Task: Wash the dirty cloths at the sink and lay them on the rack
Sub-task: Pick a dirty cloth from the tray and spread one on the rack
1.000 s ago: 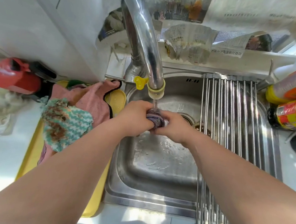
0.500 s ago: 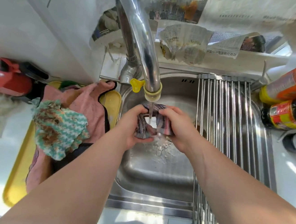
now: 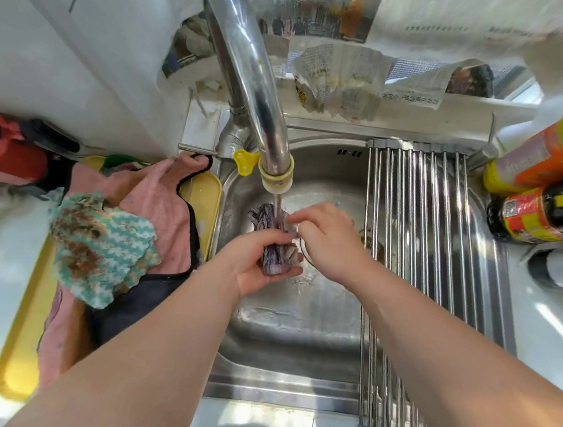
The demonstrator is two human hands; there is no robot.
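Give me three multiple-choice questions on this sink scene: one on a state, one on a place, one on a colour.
1. The curved chrome tap over the steel sink is: A shut off; B running onto the striped purple cloth gripped by the left hand; C taped shut.
2. The green-and-white knitted cloth with brown stains lies: A in the sink; B on the pink towel left of the sink; C in the left hand.
3. The plastic tray under the pink towel is: A blue; B red; C yellow.
Answers: B, water streams from the spout onto the cloth; B, it sits atop the towel; C, its yellow rim shows.
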